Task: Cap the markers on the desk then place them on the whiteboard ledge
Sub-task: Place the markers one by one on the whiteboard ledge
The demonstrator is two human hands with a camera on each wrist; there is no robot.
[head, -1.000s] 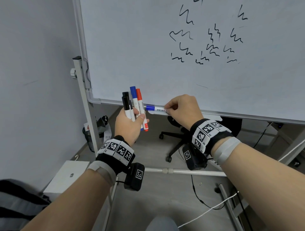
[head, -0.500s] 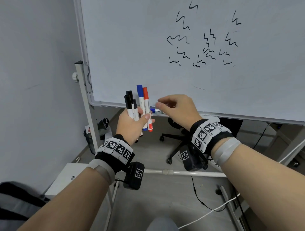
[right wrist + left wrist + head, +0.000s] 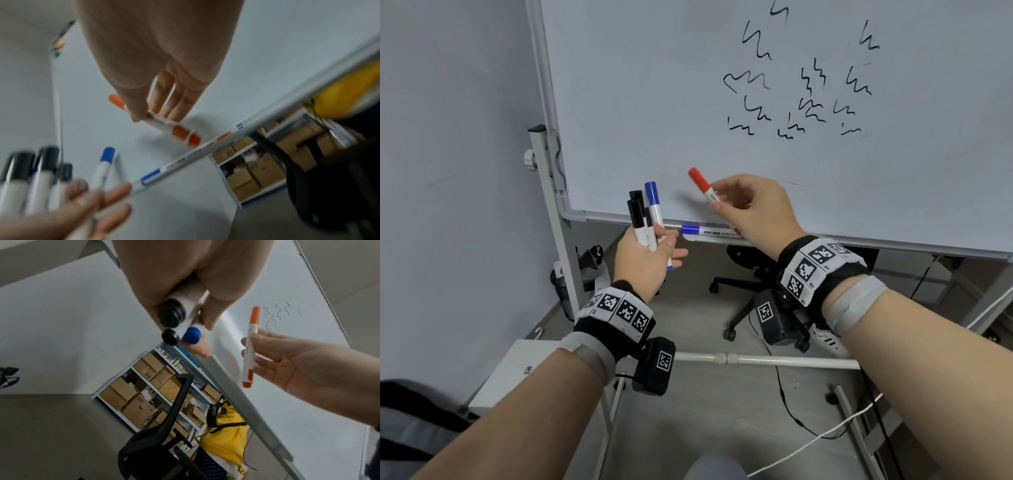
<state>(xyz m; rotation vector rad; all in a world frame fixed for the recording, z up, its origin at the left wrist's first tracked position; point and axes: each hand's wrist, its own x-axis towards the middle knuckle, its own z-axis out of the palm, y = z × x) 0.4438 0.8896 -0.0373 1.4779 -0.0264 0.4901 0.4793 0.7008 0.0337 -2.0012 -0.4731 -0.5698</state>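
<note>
My left hand (image 3: 654, 251) grips a bundle of several capped markers upright: black-capped ones (image 3: 635, 216) and a blue-capped one (image 3: 653, 202). Their butt ends (image 3: 170, 315) show in the left wrist view. My right hand (image 3: 722, 202) pinches a red-capped marker (image 3: 701, 185) between thumb and fingers, tilted with the cap up-left, in front of the whiteboard (image 3: 654, 85) and just above the ledge (image 3: 825, 241). The same red marker (image 3: 249, 350) stands clear of the bundle. One blue-capped marker (image 3: 705, 231) lies flat on the ledge, below my right hand.
The whiteboard's stand post (image 3: 551, 205) rises at the left, with a crossbar (image 3: 756, 359) near the floor. Behind the board are a black office chair (image 3: 739, 284) and shelves of cardboard boxes (image 3: 154, 386). A white box (image 3: 517, 370) and cables lie on the floor.
My right hand let go of the blue marker on the ledge, reached to the bundle, and drew out the red marker, lifting it up and right. My left hand now holds one marker fewer.
</note>
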